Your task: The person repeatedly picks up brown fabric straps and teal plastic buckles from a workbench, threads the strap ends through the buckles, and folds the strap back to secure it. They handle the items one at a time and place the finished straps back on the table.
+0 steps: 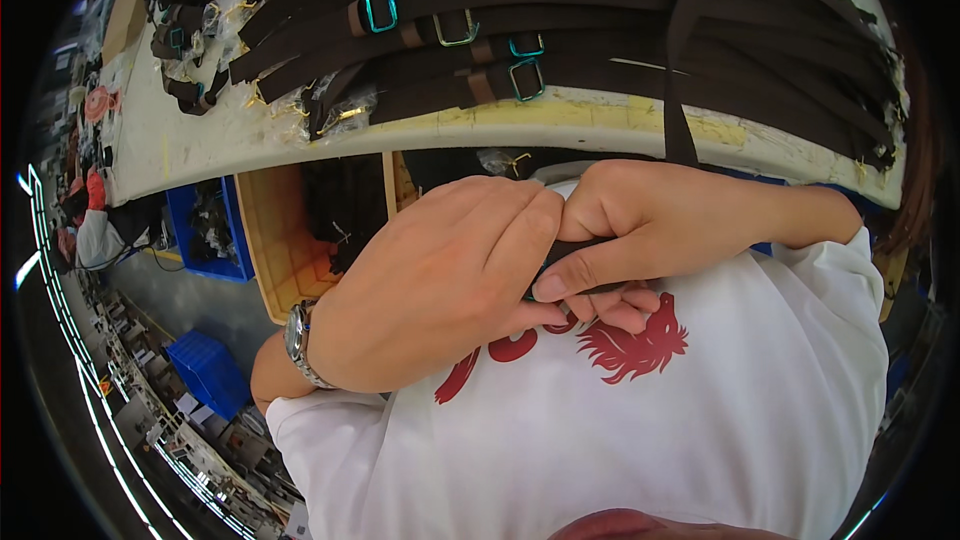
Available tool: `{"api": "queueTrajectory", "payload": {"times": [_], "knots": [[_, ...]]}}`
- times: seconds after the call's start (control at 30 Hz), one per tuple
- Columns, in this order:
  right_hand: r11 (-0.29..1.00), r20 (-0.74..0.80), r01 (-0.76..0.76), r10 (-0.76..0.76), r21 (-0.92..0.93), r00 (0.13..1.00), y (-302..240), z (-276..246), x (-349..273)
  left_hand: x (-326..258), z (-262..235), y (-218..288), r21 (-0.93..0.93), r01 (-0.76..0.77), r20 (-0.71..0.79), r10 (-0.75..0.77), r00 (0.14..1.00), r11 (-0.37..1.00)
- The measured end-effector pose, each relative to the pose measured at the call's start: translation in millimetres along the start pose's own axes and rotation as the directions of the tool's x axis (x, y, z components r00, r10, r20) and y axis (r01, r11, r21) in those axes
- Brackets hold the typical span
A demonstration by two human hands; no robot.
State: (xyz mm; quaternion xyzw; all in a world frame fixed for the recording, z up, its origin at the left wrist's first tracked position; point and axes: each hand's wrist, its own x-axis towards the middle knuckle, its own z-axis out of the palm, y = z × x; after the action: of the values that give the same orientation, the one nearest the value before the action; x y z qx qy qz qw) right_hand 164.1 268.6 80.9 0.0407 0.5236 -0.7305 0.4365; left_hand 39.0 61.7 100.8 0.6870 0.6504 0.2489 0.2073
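Note:
My left hand (430,270), with a metal watch (297,340) on its wrist, is closed in front of my chest. Pressed up against it is my right hand (650,225), its thumb laid over a dark strap (588,251). Only a short piece of the strap shows between the two hands; the fingers cover the rest. On the table beyond lie many dark brown belts (600,25) side by side, some with teal or pale metal buckles (381,7). One belt end (679,130) hangs over the near table edge behind my right hand.
The pale table (560,120) spans the far side, with clear plastic wrapping (350,112) near its edge. Below it are a yellow crate (272,240) and a blue crate (210,230). Another blue bin (208,372) stands on the floor. A person (100,235) is at far left.

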Motion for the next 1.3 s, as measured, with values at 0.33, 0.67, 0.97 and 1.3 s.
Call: {"api": "queueTrajectory", "payload": {"times": [0.33, 0.67, 0.97, 1.3], "knots": [[0.983, 0.069, 0.078, -0.067, -0.165, 0.995, 6, -15, -22, -2, 6, -26, -0.175, -0.097, 0.004, 0.099, 0.995, 0.980], [0.496, 0.090, 0.258, -0.338, -0.829, 0.937, 5, -40, -53, -27, 14, -47, -0.378, 0.118, 0.086, -0.092, 0.992, 0.918], [0.677, -0.039, 0.487, -0.604, -0.551, 0.796, 35, -10, 0, -9, 18, -39, -0.400, -0.017, -0.015, 0.012, 1.000, 0.916], [0.960, -0.150, 0.195, -0.227, -0.202, 0.962, 18, -23, -26, -17, 3, -48, -0.661, 0.402, 0.259, -0.310, 0.915, 0.633]]}}
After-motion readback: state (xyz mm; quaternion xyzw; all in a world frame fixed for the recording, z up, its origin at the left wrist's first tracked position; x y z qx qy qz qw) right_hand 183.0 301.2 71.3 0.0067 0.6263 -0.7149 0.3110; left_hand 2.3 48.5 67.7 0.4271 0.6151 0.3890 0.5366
